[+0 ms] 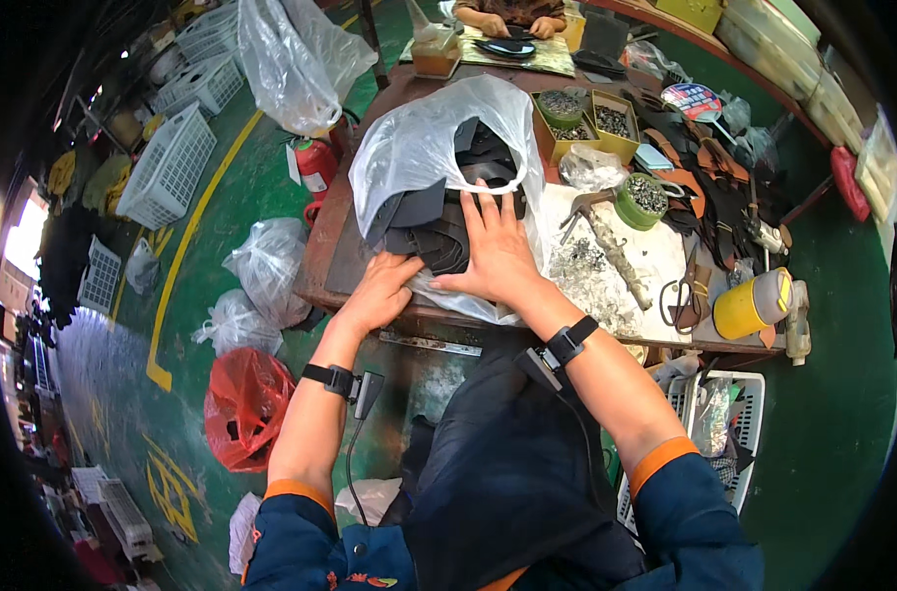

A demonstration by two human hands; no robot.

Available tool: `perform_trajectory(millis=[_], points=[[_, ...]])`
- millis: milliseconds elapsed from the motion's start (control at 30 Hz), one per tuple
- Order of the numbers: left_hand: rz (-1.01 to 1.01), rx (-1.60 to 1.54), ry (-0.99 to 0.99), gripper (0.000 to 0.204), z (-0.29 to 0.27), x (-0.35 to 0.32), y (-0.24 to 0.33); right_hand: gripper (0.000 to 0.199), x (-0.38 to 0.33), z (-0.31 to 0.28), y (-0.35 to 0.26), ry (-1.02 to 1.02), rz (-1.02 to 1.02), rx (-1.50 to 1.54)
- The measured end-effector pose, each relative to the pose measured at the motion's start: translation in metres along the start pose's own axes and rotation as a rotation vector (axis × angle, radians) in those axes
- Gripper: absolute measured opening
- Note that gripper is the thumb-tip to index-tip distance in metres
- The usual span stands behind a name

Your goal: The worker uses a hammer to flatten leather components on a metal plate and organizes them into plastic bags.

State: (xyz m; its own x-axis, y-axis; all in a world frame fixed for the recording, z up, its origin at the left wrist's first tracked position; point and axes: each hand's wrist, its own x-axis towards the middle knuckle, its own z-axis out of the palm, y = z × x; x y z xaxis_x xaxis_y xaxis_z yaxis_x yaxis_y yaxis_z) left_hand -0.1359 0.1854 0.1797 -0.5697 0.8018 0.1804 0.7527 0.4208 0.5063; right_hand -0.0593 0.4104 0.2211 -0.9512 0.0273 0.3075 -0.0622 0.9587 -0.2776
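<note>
Both hands lie flat and open on a pile of black leather pieces (446, 236) at the table's near edge. Left hand (377, 293) rests on the pile's near corner, right hand (495, 251) on top. Behind them, a clear plastic bag (419, 138) holds more pieces.

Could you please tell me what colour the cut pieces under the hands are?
Black pieces, seen in the head view.

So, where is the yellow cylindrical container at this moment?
The yellow container lies on its side at the right end of the table, just right of the scissors, far from the right hand.
</note>
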Motion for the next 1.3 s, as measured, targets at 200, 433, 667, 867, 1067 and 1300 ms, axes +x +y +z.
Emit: perform_trajectory(millis=[200,433,667,867,1067,1300], points=[[0.104,-0.071,0.164,0.05,-0.006,0.038,0.0,0.12,0.03,-0.014,-0.001,0.061,0.095,0.039],[0.08,-0.046,0.132,0.064,-0.009,0.063,0.013,0.084,0.048,-0.012,0.01,0.103,0.113,-0.091],[0.141,-0.01,0.2,0.068,-0.014,0.078,0.032,0.052,0.078,-0.018,0.039,0.044,0.216,-0.097],[0.008,0.123,0.288,0.061,0.004,0.092,0.034,0.053,0.094,-0.021,0.051,-0.041,0.269,-0.094],[-0.164,0.329,0.089,0.044,0.014,0.113,0.031,0.049,0.106,-0.022,0.052,-0.057,0.267,-0.09],[0.143,0.388,0.054,0.041,0.059,0.106,0.035,0.038,0.135,-0.032,0.059,-0.067,0.233,-0.066]])
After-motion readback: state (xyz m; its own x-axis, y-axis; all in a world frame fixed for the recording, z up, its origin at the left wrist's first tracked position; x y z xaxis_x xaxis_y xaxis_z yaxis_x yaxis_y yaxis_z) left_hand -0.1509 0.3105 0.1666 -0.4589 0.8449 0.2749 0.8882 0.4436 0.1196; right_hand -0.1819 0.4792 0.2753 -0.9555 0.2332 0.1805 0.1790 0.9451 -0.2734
